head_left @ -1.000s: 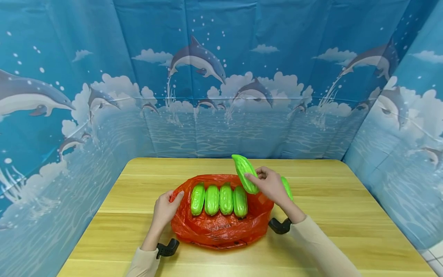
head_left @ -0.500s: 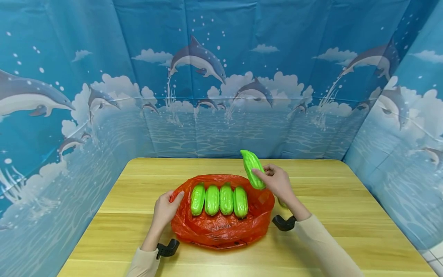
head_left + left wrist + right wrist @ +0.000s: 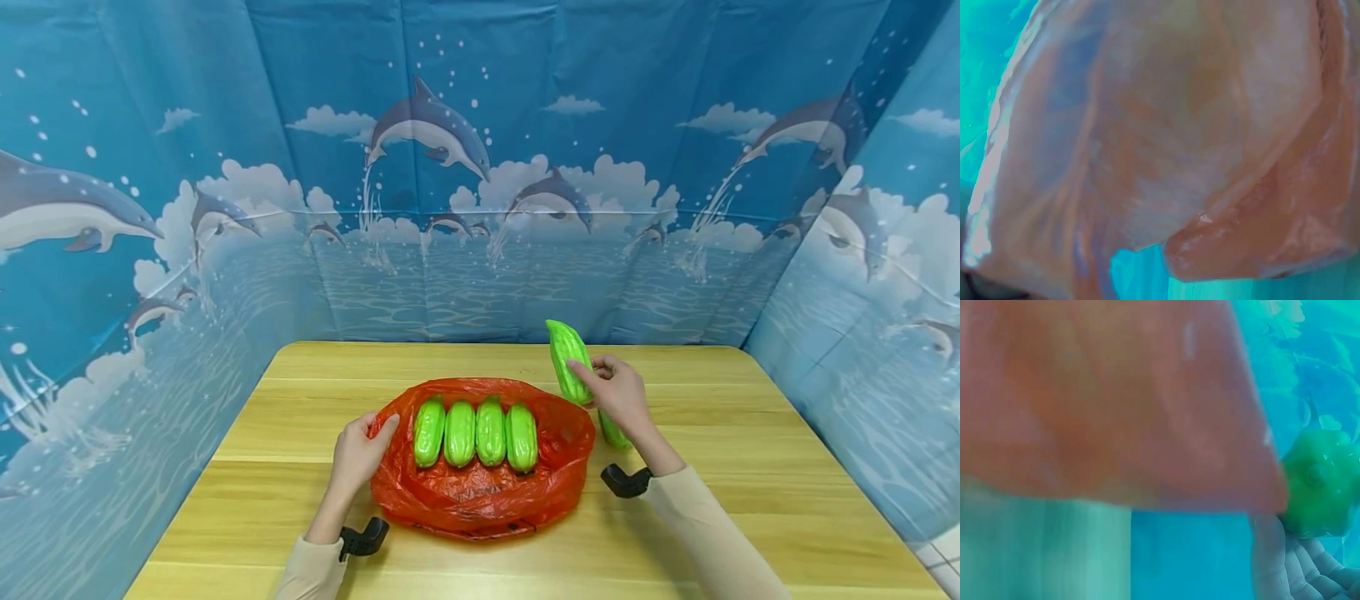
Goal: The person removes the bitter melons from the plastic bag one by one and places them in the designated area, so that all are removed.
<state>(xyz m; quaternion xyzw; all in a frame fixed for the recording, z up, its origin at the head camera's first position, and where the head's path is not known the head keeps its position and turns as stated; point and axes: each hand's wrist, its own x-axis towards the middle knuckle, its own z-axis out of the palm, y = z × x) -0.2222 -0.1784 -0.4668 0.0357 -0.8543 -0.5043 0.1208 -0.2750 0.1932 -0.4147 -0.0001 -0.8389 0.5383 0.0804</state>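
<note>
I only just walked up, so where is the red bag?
In the head view, the red bag sits on the table around four green gourds, the left hand pinching its left rim.

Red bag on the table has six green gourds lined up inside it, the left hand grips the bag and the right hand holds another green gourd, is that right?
Not quite: the head view shows four green gourds lined up inside the red bag, not six. The left hand does grip the bag, and the right hand holds another green gourd.

curtained-off booth: dolphin-print curtains [image 3: 480,192] surrounding wood-grain table [image 3: 727,467]
</note>
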